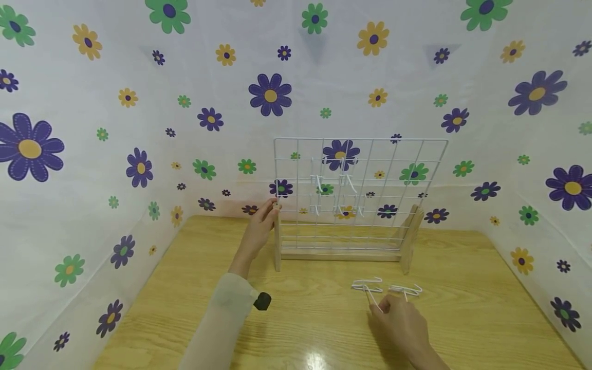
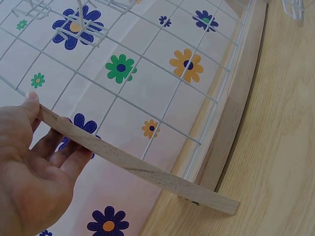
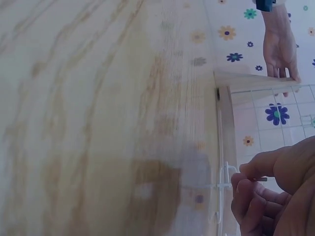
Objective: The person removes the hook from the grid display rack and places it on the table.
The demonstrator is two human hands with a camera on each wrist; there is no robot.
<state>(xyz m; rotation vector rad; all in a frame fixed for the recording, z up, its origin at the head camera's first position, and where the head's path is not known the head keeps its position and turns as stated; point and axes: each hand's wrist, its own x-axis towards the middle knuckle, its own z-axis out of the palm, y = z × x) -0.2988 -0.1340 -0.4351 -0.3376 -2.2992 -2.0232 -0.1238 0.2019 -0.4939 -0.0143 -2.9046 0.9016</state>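
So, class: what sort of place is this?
Probably a small staged tabletop booth: flower-print cloth walls enclose a wooden table holding a wire grid rack and loose white hooks.

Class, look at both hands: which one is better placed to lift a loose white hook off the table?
Probably the right hand: its fingertips already pinch a white hook on the table. The left hand grips the rack's wooden upright.

White wire grid panel point(image 1: 361, 190) in pale wooden stand point(image 1: 339, 254); white cloth backdrop point(image 1: 139, 103) patterned with purple, green, yellow flowers; light woodgrain table point(image 1: 300, 308)
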